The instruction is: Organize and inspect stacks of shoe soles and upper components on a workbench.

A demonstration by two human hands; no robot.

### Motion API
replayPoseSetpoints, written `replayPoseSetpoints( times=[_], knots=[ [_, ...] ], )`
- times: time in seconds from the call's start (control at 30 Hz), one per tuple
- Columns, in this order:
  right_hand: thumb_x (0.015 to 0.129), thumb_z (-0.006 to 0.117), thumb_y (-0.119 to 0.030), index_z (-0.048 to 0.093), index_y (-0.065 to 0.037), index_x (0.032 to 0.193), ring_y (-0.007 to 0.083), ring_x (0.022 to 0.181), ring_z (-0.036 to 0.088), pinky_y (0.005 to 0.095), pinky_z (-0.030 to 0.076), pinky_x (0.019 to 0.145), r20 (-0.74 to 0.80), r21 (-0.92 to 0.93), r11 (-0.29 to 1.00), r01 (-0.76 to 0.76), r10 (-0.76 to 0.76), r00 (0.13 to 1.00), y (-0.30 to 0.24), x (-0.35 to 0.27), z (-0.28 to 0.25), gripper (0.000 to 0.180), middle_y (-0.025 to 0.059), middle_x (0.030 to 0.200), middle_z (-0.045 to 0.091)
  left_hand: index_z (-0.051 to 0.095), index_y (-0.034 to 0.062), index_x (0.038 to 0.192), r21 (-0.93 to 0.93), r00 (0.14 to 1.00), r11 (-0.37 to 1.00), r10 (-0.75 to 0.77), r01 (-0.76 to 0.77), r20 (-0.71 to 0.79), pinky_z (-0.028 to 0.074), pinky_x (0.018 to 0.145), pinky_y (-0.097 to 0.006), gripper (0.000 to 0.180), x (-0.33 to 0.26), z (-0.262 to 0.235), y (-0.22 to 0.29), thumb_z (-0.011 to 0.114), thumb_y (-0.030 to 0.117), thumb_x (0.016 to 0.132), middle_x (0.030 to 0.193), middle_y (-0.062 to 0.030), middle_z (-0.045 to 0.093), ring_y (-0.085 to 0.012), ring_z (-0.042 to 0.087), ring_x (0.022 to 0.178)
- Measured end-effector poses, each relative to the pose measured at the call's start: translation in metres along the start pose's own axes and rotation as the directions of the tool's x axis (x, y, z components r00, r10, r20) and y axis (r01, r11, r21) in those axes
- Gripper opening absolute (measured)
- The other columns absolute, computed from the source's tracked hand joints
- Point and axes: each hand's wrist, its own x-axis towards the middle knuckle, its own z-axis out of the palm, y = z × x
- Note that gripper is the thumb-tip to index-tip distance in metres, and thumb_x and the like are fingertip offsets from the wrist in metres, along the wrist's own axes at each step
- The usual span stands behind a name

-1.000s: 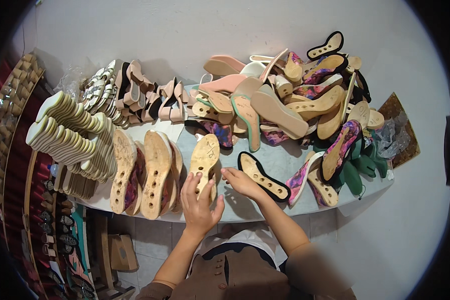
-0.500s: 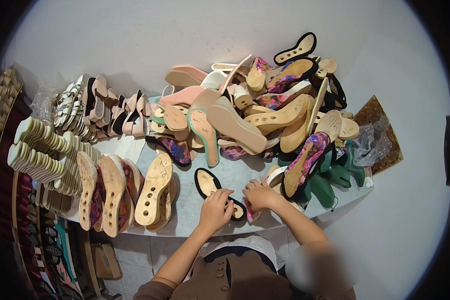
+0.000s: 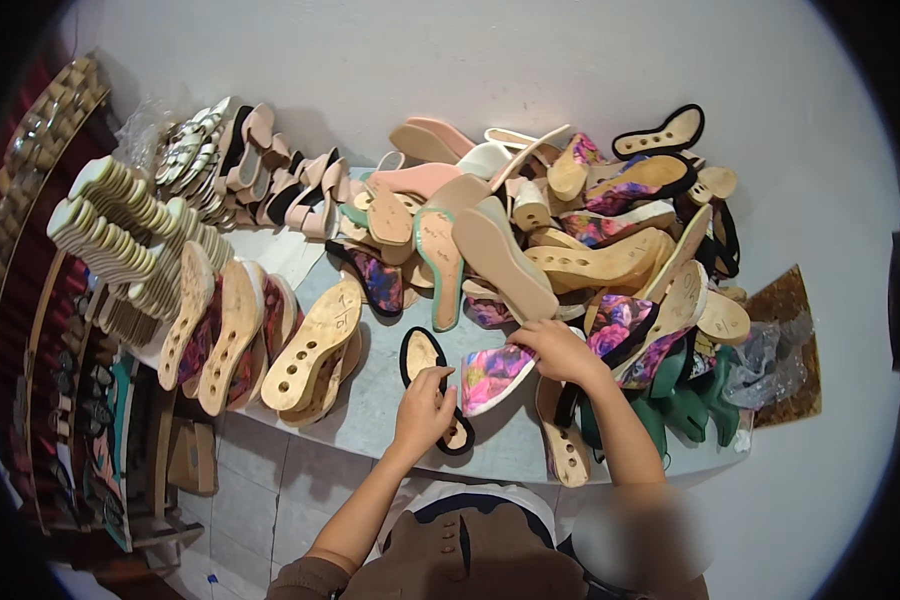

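A pink-and-purple floral wedge heel [image 3: 497, 376] with a white edge is gripped by my right hand [image 3: 562, 350], just above the table. My left hand [image 3: 423, 415] is over a black-edged wooden sole [image 3: 423, 350] lying flat on the table, covering its middle. The fingers of that hand point toward the wedge but stand apart from it. Whether the left hand presses on the sole cannot be seen. To the right of the wedge, a wooden shoe last with holes [image 3: 570, 462] lies near the table's front edge, partly behind my right forearm.
A heap of lasts, soles and floral wedges [image 3: 600, 262] covers the back and right of the table. Green lasts [image 3: 685, 405] and crumpled clear plastic [image 3: 767, 370] lie right. Paired wooden lasts [image 3: 315, 345] stand front left, beside stacked pale soles [image 3: 110, 240] and strapped sandals [image 3: 255, 150].
My right hand has lifted the floral wedge off the table and moved it up and right. My left hand stays over the black-edged sole. The whole view has shifted and tilted.
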Motion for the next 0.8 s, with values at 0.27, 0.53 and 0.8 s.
replayPoseSetpoints(
  times=[0.27, 0.53, 0.8],
  knots=[
    [0.071, 0.062, -0.002, 0.055, -0.004, 0.113, 0.0235, 0.103, 0.055, 0.0324, 0.041, 0.088, -0.238, 0.558, 0.827, 0.067, 0.082, 0.968, -0.010, 0.027, 0.011, 0.043, 0.0133, 0.107, 0.057, 0.051, -0.0032, 0.114, -0.314, 0.987, 0.941, -0.150, 0.123, -0.063, 0.042, 0.086, -0.035, 0.037, -0.003, -0.008, -0.007, 0.033, 0.023, 0.096, 0.106, -0.0200, 0.057, -0.0297, 0.056, 0.099],
    [0.076, 0.071, -0.012, 0.037, 0.001, 0.125, 0.0181, 0.105, 0.051, 0.0310, 0.044, 0.087, 0.021, 0.990, 0.128, -0.065, 0.315, 0.949, -0.058, 0.059, 0.042, 0.061, 0.0109, 0.116, 0.048, 0.018, -0.0004, 0.138, -0.008, 0.996, 0.999, -0.035, 0.035, -0.085, 0.039, 0.096, -0.041, 0.089, -0.003, -0.004, -0.004, 0.072, 0.027, 0.074, 0.134, -0.0213, 0.032, -0.0335, 0.041, 0.120],
    [0.078, 0.069, -0.018, 0.035, 0.004, 0.126, 0.0184, 0.106, 0.051, 0.0306, 0.043, 0.088, 0.081, 0.996, 0.005, -0.084, 0.243, 0.967, -0.080, 0.079, 0.053, 0.063, 0.0126, 0.118, 0.048, 0.023, 0.0005, 0.136, 0.362, 0.987, 0.932, 0.083, -0.028, -0.137, 0.041, 0.092, -0.043, 0.097, -0.010, -0.038, 0.009, 0.078, 0.024, 0.060, 0.130, -0.0246, 0.035, -0.0415, 0.042, 0.115]
  ],
)
